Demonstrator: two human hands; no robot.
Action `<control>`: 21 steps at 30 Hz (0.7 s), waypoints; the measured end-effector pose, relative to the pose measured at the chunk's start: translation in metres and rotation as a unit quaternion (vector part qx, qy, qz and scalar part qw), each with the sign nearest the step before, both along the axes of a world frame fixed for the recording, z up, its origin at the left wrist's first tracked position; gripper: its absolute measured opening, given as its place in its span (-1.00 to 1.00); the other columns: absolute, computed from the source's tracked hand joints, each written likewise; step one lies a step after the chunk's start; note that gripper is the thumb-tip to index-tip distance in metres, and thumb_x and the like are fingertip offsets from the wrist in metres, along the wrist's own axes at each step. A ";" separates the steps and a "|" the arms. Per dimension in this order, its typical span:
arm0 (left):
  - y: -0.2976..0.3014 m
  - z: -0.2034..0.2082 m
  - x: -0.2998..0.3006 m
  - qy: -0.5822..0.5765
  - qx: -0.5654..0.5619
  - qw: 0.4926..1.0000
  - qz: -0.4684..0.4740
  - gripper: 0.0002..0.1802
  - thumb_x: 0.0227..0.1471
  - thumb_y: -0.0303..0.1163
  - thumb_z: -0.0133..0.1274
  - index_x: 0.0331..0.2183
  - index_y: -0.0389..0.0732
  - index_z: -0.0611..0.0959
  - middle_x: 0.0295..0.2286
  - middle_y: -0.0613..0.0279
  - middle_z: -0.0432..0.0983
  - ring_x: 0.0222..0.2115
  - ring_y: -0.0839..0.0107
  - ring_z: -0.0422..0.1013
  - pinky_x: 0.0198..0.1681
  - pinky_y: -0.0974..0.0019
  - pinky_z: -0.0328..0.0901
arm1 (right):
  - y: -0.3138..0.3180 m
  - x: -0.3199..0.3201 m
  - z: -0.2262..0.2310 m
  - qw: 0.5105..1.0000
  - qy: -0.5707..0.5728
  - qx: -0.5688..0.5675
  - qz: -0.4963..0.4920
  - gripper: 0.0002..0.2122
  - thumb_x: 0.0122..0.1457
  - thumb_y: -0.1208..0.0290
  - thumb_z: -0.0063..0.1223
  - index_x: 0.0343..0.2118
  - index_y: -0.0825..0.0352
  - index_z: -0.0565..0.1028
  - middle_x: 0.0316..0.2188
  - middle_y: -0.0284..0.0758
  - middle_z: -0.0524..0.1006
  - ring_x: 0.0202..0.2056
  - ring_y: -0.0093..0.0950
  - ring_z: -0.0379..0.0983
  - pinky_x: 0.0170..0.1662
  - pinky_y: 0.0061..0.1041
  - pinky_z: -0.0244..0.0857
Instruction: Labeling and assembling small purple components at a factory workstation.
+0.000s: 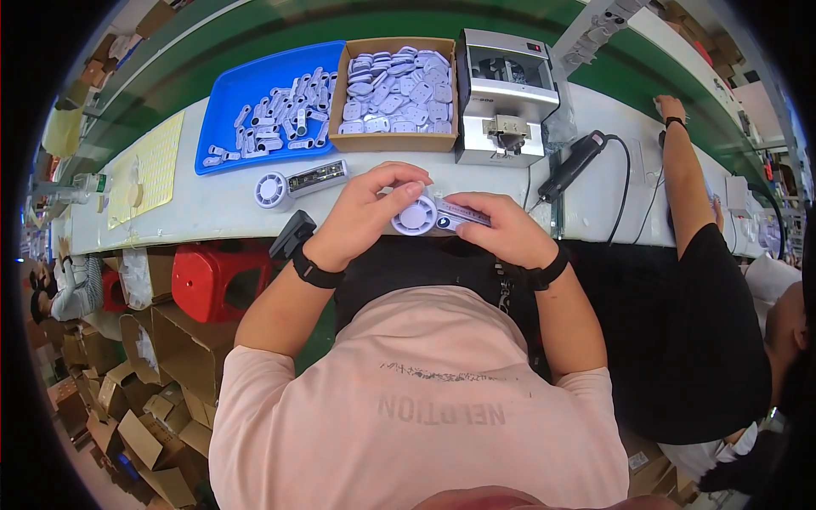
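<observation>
A small white handheld fan [415, 218] is held between my two hands near the front edge of the table. My left hand [374, 204] closes its thumb and fingers on the round fan head. The handle lies toward the right, and my right hand [501, 225] grips its end; a dark round spot shows on the handle. Left of my hands, a second white fan [272, 189] rests on the table with its handle open, showing the parts inside. Whether anything small sits under my left fingertips is hidden.
A blue tray [223, 106] of white handle parts and a cardboard box [399, 143] of white covers stand behind. Right of them are a silver machine [507, 93] and a black corded electric screwdriver [574, 166]. A co-worker's arm [687, 187] reaches over the table at right.
</observation>
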State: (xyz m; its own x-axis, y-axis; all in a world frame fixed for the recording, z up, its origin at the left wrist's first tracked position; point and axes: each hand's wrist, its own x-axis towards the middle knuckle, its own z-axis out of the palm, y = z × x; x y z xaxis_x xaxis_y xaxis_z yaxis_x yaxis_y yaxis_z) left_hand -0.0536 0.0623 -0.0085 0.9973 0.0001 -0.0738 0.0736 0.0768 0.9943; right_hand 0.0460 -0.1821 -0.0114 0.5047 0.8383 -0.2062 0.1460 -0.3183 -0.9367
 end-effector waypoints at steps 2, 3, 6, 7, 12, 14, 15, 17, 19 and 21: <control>-0.001 -0.001 0.000 -0.001 -0.005 1.000 0.009 -0.74 0.32 -0.34 0.13 -0.10 -0.33 0.70 -0.07 0.23 0.58 -0.04 0.45 0.46 0.08 0.35 0.33 | -0.001 0.000 -0.001 1.000 0.008 0.003 -0.001 -0.56 0.18 0.51 0.12 0.14 0.51 0.50 -0.06 -0.15 0.62 -0.04 -0.42 0.54 0.09 -0.44 0.38; -0.001 -0.001 0.000 -0.001 -0.006 1.000 0.009 -0.74 0.32 -0.34 0.13 -0.10 -0.33 0.70 -0.07 0.23 0.58 -0.04 0.45 0.46 0.08 0.35 0.33 | -0.001 -0.001 -0.001 1.000 0.008 0.002 -0.001 -0.56 0.18 0.51 0.12 0.14 0.51 0.50 -0.06 -0.15 0.62 -0.04 -0.42 0.54 0.09 -0.44 0.38; -0.001 -0.001 0.001 -0.005 0.002 1.000 0.007 -0.73 0.33 -0.33 0.13 -0.10 -0.34 0.70 -0.08 0.22 0.58 -0.04 0.46 0.47 0.07 0.36 0.33 | 0.000 -0.002 -0.002 1.000 0.018 0.002 -0.001 -0.57 0.19 0.52 0.12 0.14 0.52 0.49 -0.06 -0.18 0.61 -0.06 -0.45 0.53 0.08 -0.46 0.38; 0.000 -0.002 0.001 -0.005 0.001 1.000 0.007 -0.73 0.33 -0.33 0.13 -0.10 -0.34 0.70 -0.08 0.22 0.58 -0.04 0.46 0.47 0.07 0.36 0.33 | 0.001 -0.003 -0.001 1.000 0.019 0.001 -0.001 -0.57 0.19 0.52 0.12 0.14 0.52 0.49 -0.06 -0.18 0.61 -0.06 -0.45 0.53 0.08 -0.46 0.38; 0.000 -0.005 0.001 -0.002 -0.004 1.000 0.013 -0.71 0.33 -0.32 0.13 -0.11 -0.36 0.70 -0.08 0.21 0.59 -0.06 0.46 0.49 0.05 0.37 0.35 | 0.003 -0.003 -0.003 0.999 0.054 0.001 -0.006 -0.57 0.19 0.52 0.12 0.15 0.52 0.49 -0.07 -0.23 0.60 -0.08 -0.51 0.50 0.05 -0.49 0.39; 0.001 -0.003 0.002 0.003 -0.005 1.000 0.016 -0.71 0.33 -0.32 0.12 -0.11 -0.38 0.70 -0.08 0.21 0.59 -0.07 0.46 0.49 0.05 0.37 0.36 | 0.003 -0.003 -0.007 0.998 0.059 0.010 -0.009 -0.57 0.20 0.53 0.11 0.15 0.51 0.49 -0.07 -0.25 0.60 -0.10 -0.54 0.50 0.03 -0.51 0.39; 0.001 -0.003 0.002 0.004 -0.005 1.000 0.017 -0.71 0.33 -0.32 0.12 -0.11 -0.38 0.70 -0.08 0.21 0.59 -0.07 0.46 0.49 0.05 0.37 0.36 | 0.003 -0.003 -0.008 0.998 0.059 0.010 -0.009 -0.57 0.20 0.53 0.11 0.15 0.51 0.49 -0.07 -0.25 0.60 -0.10 -0.54 0.50 0.03 -0.51 0.39; 0.002 -0.003 0.003 0.011 -0.006 1.000 0.017 -0.71 0.34 -0.32 0.12 -0.10 -0.38 0.70 -0.08 0.20 0.59 -0.07 0.46 0.49 0.05 0.37 0.36 | 0.004 -0.002 -0.010 0.997 0.071 0.004 -0.011 -0.56 0.20 0.53 0.11 0.15 0.51 0.49 -0.08 -0.26 0.60 -0.11 -0.55 0.50 0.02 -0.52 0.40; 0.002 -0.003 0.004 0.014 -0.006 1.000 0.017 -0.70 0.34 -0.33 0.11 -0.10 -0.38 0.70 -0.08 0.20 0.59 -0.07 0.46 0.50 0.05 0.37 0.36 | 0.005 -0.002 -0.010 0.997 0.075 0.001 -0.012 -0.56 0.20 0.53 0.11 0.15 0.51 0.49 -0.08 -0.27 0.60 -0.11 -0.55 0.50 0.01 -0.52 0.41; 0.001 -0.005 0.003 0.009 -0.012 1.000 0.019 -0.70 0.34 -0.33 0.11 -0.09 -0.39 0.70 -0.08 0.19 0.59 -0.07 0.46 0.50 0.04 0.38 0.36 | 0.004 -0.002 -0.008 0.997 0.071 -0.002 -0.011 -0.56 0.19 0.53 0.12 0.15 0.51 0.48 -0.08 -0.27 0.60 -0.12 -0.55 0.50 0.00 -0.51 0.41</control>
State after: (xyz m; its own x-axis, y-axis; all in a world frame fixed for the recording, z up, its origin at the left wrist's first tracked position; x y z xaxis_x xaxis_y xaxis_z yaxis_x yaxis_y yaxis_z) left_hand -0.0503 0.0629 -0.0135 0.9952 0.0365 -0.0912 0.0870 0.1035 0.9908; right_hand 0.0436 -0.1780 -0.0191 0.4879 0.8265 -0.2807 0.0041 -0.3238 -0.9461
